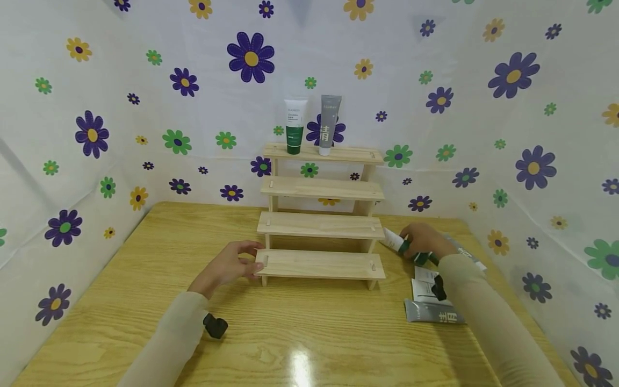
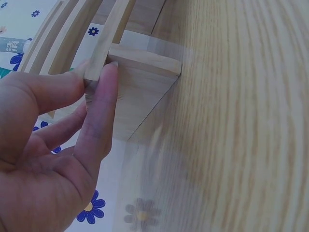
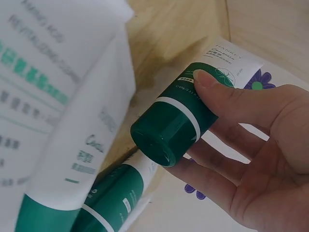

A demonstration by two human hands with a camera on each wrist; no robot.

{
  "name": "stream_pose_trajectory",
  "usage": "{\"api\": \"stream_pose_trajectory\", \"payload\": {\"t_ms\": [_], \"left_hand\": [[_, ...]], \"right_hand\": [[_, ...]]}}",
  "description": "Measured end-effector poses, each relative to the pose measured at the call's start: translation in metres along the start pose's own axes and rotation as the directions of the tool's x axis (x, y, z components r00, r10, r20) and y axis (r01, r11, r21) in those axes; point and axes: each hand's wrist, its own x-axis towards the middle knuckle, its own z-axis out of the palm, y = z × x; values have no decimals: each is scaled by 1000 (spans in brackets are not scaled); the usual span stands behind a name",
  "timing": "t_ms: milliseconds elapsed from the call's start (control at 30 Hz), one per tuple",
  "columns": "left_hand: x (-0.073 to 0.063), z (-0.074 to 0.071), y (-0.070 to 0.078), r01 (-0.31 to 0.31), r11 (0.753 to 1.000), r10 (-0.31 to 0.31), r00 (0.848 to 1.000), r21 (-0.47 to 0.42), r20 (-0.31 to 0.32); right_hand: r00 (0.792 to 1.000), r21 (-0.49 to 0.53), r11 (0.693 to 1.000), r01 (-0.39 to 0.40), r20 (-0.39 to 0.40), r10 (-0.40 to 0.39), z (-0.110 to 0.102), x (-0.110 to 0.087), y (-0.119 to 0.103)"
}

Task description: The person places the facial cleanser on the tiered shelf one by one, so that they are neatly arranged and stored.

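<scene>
A four-step wooden display rack (image 1: 319,264) stands on the table. My left hand (image 1: 234,263) pinches the left end of its lowest step; in the left wrist view, thumb and fingers lie on either side of the board (image 2: 104,53). To the rack's right, my right hand (image 1: 427,240) grips a white and green squeeze tube (image 3: 188,104), thumb on one side and fingers on the other. In the head view that tube is partly hidden by the hand. Two more tubes stand on the top step: one white and green (image 1: 295,126), one grey (image 1: 329,126).
Beside the right forearm lie a grey tube (image 1: 432,312), a white package (image 1: 422,289) and another grey tube (image 1: 466,252). More white and green tubes (image 3: 118,193) show close up in the right wrist view. Flower-patterned cloth (image 1: 208,107) surrounds the wooden table (image 1: 271,333).
</scene>
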Motion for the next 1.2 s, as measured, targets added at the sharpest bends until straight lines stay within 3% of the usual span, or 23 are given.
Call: {"api": "stream_pose_trajectory", "payload": {"t_ms": [367,533,867,1200], "left_hand": [[0,1,2,2,1000,-2,1000,7,-1],[2,1,2,5,1000,-5,1000,8,0],[0,3,2,6,1000,-6,1000,10,-11],[0,3,0,-12,1000,12,1000,-4,-4]], "right_hand": [[1000,82,997,12,7,-13,-16,-9,-4],[1000,107,994,10,-23,-8,-21,-10,-3],[990,110,990,93,-118,-80,-32,-10,-3],[987,180,983,35,-158,-7,-41,-13,-10]]}}
